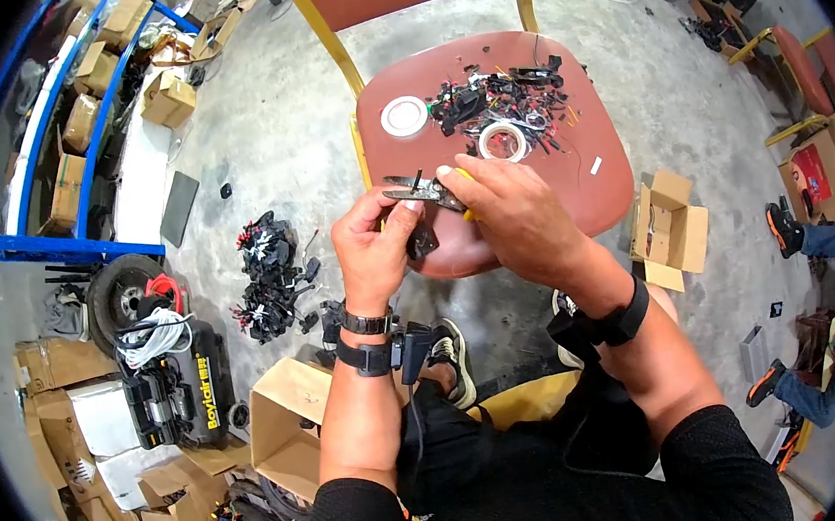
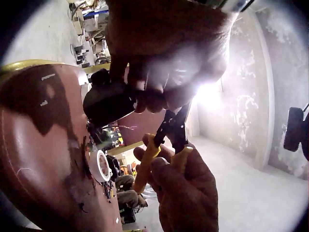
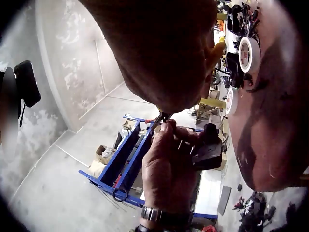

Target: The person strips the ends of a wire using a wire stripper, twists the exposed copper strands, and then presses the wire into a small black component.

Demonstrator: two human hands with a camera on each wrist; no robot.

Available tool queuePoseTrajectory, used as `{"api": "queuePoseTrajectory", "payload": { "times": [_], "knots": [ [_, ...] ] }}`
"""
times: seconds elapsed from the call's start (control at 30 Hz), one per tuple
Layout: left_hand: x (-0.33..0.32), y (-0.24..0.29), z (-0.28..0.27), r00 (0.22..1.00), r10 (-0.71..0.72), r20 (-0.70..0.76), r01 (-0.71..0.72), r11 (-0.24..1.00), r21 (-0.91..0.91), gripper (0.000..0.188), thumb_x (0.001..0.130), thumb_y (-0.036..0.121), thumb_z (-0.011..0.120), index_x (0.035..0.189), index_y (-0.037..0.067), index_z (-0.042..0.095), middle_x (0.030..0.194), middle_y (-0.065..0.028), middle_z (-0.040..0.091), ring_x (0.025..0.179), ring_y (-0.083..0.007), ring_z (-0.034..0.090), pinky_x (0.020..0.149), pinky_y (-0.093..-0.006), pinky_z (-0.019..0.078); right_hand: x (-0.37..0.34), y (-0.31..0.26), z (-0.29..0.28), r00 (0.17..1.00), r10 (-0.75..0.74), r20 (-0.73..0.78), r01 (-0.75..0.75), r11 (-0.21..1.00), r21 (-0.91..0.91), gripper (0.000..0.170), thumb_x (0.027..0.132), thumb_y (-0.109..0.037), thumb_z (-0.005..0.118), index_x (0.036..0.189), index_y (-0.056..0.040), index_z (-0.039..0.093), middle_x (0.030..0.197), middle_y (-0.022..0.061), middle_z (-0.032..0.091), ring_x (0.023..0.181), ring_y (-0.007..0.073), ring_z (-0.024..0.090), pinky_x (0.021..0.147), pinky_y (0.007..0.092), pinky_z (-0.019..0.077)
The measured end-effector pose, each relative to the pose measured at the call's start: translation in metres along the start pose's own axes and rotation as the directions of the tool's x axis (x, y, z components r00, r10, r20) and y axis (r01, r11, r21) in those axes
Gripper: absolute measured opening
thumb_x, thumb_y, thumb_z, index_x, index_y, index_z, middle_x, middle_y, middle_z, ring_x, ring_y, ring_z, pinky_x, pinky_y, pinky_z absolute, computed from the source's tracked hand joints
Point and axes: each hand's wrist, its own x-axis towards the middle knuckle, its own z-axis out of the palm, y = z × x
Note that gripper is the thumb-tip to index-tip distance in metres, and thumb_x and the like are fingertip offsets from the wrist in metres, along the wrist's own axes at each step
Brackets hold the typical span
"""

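My right hand [image 1: 524, 215] grips a pair of wire-stripping pliers [image 1: 439, 194] by the yellow handles [image 2: 146, 169], above the front of the chair seat. The jaws point left, slightly apart, and a short dark stub stands up by them. Close against the jaws, my left hand [image 1: 370, 240] holds a black plastic part [image 1: 422, 241] below its fingers. In the left wrist view the black part [image 2: 108, 104] looks bulky and rounded. From the right wrist, the part [image 3: 207, 153] hangs beside the left fingers, and the right hand covers most of the pliers.
On the red chair seat [image 1: 574, 210] lie a heap of black parts and wires [image 1: 512, 91] and two white tape rolls, one flat [image 1: 405, 116], one nearer [image 1: 503, 142]. A cardboard box [image 1: 671, 226] stands right of the chair. More black parts [image 1: 273, 274] lie on the floor left.
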Motion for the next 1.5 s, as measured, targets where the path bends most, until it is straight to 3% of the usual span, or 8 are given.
{"api": "queuePoseTrajectory", "payload": {
  "times": [0.17, 0.37, 0.63, 0.77, 1.07, 1.27, 1.5],
  "knots": [
    [-0.001, 0.002, 0.000, 1.000, -0.013, 0.007, 0.013, 1.000, -0.022, 0.009, 0.092, 0.002, 0.067, 0.099, -0.002, 0.071, 0.089, -0.0014, 0.070, 0.080, -0.0069, 0.062, 0.072, -0.0224, 0.0513, 0.000, -0.003, -0.002, 0.999, 0.035, -0.004, -0.035, 0.998, 0.050, 0.051, 0.083, -0.004, 0.058, 0.134, -0.0070, 0.053, 0.127, 0.0196, 0.059, 0.112, 0.0382, 0.060, 0.092, 0.0468, 0.0467],
    [-0.001, 0.002, 0.001, 1.000, -0.024, 0.018, 0.024, 0.999, -0.031, 0.008, 0.092, 0.002, 0.067, 0.098, -0.001, 0.071, 0.089, -0.0019, 0.071, 0.080, -0.0070, 0.062, 0.071, -0.0224, 0.0511, -0.001, -0.003, -0.002, 1.000, 0.016, 0.009, -0.016, 1.000, 0.006, 0.049, 0.086, -0.009, 0.058, 0.134, -0.0070, 0.052, 0.126, 0.0198, 0.059, 0.108, 0.0354, 0.060, 0.088, 0.0442, 0.0473],
    [-0.002, 0.003, 0.001, 0.999, -0.045, -0.004, 0.045, 0.999, -0.006, 0.005, 0.092, 0.002, 0.068, 0.095, -0.001, 0.071, 0.085, -0.0010, 0.070, 0.077, -0.0061, 0.061, 0.069, -0.0223, 0.0508, -0.001, -0.003, -0.002, 0.999, 0.037, 0.011, -0.037, 0.998, 0.052, 0.047, 0.084, -0.007, 0.058, 0.130, -0.0070, 0.054, 0.114, 0.0137, 0.061, 0.098, 0.0330, 0.061, 0.083, 0.0431, 0.0475],
    [-0.003, 0.003, 0.001, 0.998, -0.056, 0.005, 0.056, 0.998, -0.011, 0.009, 0.093, 0.002, 0.067, 0.100, -0.003, 0.070, 0.085, -0.0051, 0.070, 0.075, -0.0099, 0.064, 0.071, -0.0235, 0.0512, -0.002, -0.002, 0.000, 0.999, 0.053, -0.005, -0.053, 0.993, 0.105, 0.045, 0.084, -0.008, 0.060, 0.129, -0.0068, 0.055, 0.112, 0.0118, 0.062, 0.097, 0.0324, 0.061, 0.082, 0.0428, 0.0482],
    [-0.002, 0.005, 0.005, 0.999, -0.037, 0.019, 0.037, 0.999, 0.032, 0.008, 0.092, 0.002, 0.066, 0.097, -0.004, 0.069, 0.081, -0.0047, 0.069, 0.072, -0.0097, 0.062, 0.068, -0.0233, 0.0498, -0.007, 0.001, -0.001, 0.997, 0.082, -0.007, -0.077, 0.965, 0.251, 0.043, 0.085, -0.004, 0.059, 0.128, -0.0033, 0.055, 0.114, 0.0154, 0.066, 0.100, 0.0356, 0.063, 0.086, 0.0435, 0.0492],
    [-0.002, 0.002, 0.005, 0.997, -0.067, 0.026, 0.066, 0.998, 0.023, 0.008, 0.092, 0.002, 0.065, 0.097, -0.004, 0.069, 0.081, -0.0043, 0.068, 0.072, -0.0096, 0.062, 0.067, -0.0235, 0.0502, -0.008, 0.002, -0.003, 0.997, 0.074, 0.016, -0.076, 0.978, 0.192, 0.053, 0.082, -0.019, 0.070, 0.130, -0.0028, 0.053, 0.115, 0.0149, 0.063, 0.101, 0.0348, 0.062, 0.086, 0.0429, 0.0490],
    [-0.002, 0.004, 0.006, 0.995, -0.089, 0.032, 0.090, 0.996, -0.010, 0.006, 0.091, 0.003, 0.067, 0.093, -0.002, 0.069, 0.080, -0.0016, 0.068, 0.072, -0.0070, 0.060, 0.066, -0.0221, 0.0493, -0.012, 0.005, 0.000, 0.998, 0.057, 0.013, -0.058, 0.989, 0.139, 0.078, 0.070, -0.042, 0.083, 0.130, -0.0033, 0.053, 0.116, 0.0148, 0.062, 0.100, 0.0345, 0.061, 0.086, 0.0429, 0.0490]
  ]
}}
